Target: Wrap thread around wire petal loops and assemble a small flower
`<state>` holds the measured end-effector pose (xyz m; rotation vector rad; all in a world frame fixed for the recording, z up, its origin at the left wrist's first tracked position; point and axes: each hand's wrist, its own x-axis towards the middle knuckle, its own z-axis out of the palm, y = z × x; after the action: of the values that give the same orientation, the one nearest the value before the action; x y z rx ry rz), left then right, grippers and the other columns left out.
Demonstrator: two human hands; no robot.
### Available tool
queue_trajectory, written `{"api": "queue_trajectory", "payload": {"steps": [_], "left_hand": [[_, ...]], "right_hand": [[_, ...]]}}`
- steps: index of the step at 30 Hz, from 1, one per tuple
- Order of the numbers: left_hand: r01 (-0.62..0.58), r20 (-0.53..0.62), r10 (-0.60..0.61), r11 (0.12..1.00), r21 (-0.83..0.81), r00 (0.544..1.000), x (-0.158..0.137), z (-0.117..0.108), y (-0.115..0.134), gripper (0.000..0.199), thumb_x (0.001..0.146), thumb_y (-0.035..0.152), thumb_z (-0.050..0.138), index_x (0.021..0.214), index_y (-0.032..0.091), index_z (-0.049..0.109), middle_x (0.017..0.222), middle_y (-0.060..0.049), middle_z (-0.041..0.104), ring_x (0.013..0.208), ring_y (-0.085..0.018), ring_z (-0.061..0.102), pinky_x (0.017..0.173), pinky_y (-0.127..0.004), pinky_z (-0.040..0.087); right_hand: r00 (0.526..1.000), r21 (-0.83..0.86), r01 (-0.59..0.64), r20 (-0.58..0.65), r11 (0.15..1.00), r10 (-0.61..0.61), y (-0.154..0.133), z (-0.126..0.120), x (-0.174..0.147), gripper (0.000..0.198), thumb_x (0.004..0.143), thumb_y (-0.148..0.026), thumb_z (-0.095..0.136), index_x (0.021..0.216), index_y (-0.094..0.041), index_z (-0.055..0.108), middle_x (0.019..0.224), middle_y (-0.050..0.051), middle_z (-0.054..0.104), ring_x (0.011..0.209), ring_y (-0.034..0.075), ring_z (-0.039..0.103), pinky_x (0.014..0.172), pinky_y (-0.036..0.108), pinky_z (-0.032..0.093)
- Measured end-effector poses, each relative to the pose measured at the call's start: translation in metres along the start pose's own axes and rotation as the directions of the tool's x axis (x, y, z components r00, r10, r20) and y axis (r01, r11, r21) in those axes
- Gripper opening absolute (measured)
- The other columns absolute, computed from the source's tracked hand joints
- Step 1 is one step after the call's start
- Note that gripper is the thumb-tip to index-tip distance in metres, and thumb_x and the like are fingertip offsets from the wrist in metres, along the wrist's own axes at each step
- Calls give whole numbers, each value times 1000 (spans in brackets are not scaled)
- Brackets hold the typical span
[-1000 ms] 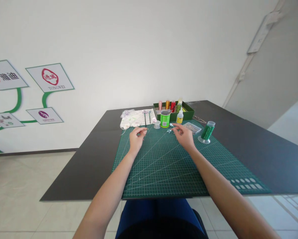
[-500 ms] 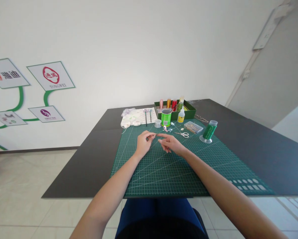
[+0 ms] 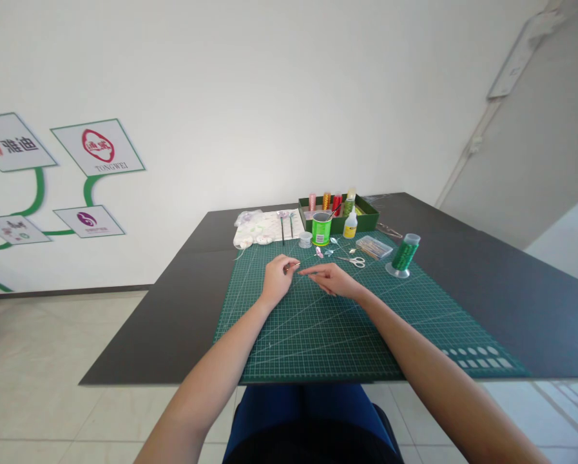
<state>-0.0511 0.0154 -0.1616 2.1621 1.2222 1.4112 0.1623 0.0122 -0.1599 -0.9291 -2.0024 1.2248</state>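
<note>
My left hand [image 3: 278,277] is closed in a pinch over the green cutting mat [image 3: 308,341]. Something small and thin shows at its fingertips, too tiny to name. Facing it from the right is my right hand [image 3: 331,280], its index finger stretched toward the left fingertips and the other fingers loosely bent below; I see nothing held in it. Just beyond the hands lie small scissors [image 3: 356,261] and a pink-and-white petal-like piece [image 3: 319,252]. A green spool of thread [image 3: 405,252] stands to the right.
Behind are a green can [image 3: 321,229], a glue bottle [image 3: 350,224], a small round tub [image 3: 305,240] and a clear box of sticks [image 3: 374,247]. A green tray [image 3: 366,222] holds several thread spools. Flower stems lie on a white cloth [image 3: 254,225] at back left.
My right index finger has dropped slightly and shifted left, below the left fingertips. The left hand keeps its pinch, turned a little. The view has shifted very slightly.
</note>
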Motion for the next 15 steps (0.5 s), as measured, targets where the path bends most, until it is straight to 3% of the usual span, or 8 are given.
{"api": "queue_trajectory", "payload": {"steps": [9,15], "left_hand": [[-63,83,50,985,163,995,-2,-2,3,16,92,6,67,90,19,76,88,-3,72,82,-16,67,77,-27,50],[-92,209,46,973,214,977,-4,-3,2,18,95,10,64,94,20,78,93,-4,74,84,-17,69,74,-28,50]], "right_hand": [[996,69,8,86,998,-14,-9,-13,-7,50,96,-44,60,128,-8,72,41,-9,47,34,7,35,39,20,29],[996,264,10,82,964,-33,-16,-30,-17,45,95,-43,64,124,-10,73,40,-11,43,35,7,30,41,23,21]]}}
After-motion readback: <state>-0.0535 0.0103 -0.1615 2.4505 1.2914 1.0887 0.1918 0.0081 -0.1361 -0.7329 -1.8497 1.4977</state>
